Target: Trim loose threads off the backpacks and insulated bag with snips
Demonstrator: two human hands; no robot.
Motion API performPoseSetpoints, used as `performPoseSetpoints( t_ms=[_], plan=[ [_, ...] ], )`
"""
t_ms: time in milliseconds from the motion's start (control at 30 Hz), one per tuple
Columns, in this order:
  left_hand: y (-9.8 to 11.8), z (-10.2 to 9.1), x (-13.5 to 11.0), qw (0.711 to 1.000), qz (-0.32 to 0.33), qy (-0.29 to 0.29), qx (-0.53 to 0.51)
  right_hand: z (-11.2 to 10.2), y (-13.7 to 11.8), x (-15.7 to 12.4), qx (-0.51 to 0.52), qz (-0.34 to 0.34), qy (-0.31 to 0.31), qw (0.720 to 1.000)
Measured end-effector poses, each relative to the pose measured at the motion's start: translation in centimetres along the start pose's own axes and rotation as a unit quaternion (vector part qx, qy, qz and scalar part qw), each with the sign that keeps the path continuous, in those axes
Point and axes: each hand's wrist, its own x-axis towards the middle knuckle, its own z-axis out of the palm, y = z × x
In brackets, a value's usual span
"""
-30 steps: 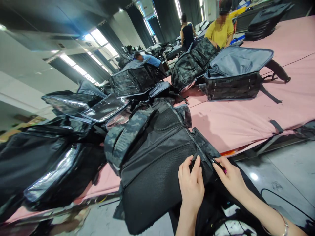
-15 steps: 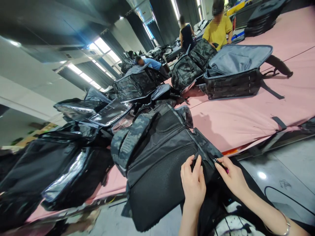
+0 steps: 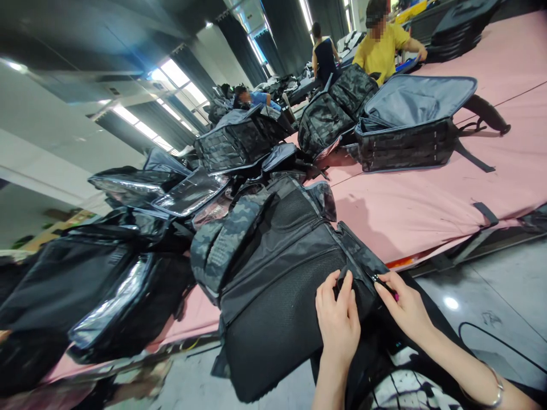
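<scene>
A black and camouflage backpack (image 3: pixel 273 302) lies with its padded mesh back panel up, its lower end sticking out past the table edge toward me. My left hand (image 3: pixel 339 316) pinches a dark piece of fabric at the backpack's right side, fingers bent over it. Just to the right, my right hand (image 3: pixel 401 302) is closed on a small dark tool (image 3: pixel 379 280) with a shiny tip and a bit of pink; its exact kind is mostly hidden by the fingers. The tool's tip is close to the backpack's camouflage side. A camouflage shoulder strap (image 3: pixel 233 239) lies along the left of the back panel.
The pink-covered table (image 3: pixel 427 210) carries an open grey-lined backpack (image 3: pixel 405 142), more camouflage bags (image 3: pixel 239 139) and black bags with clear plastic (image 3: pixel 106 285). People work beyond, one in a yellow shirt (image 3: pixel 382 54). A black cable (image 3: pixel 504 347) lies on the floor at right.
Both hands keep nearly the same place and grip at the backpack. My view has shifted slightly. The person in yellow has stretched an arm out to the right.
</scene>
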Motion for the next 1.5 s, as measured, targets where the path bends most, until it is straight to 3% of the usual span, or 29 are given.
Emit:
performPoseSetpoints(
  t_ms=[600,1000,1267,1500],
  plan=[
    [-0.2,0.2,0.0,1.0,0.006,0.008,0.003,0.5,0.0,0.2,-0.025,0.012,0.002,1.0],
    [0.0,0.2,0.0,1.0,0.008,0.011,0.011,0.7,0.1,0.3,-0.06,-0.026,0.018,0.998],
    [0.0,0.1,-0.3,1.0,0.005,0.004,0.003,0.3,0.2,0.6,0.03,-0.003,0.016,0.999],
    [0.6,-0.3,-0.4,1.0,-0.002,0.012,0.01,-0.1,1.3,0.1,0.034,0.004,-0.022,0.999]
  ],
)
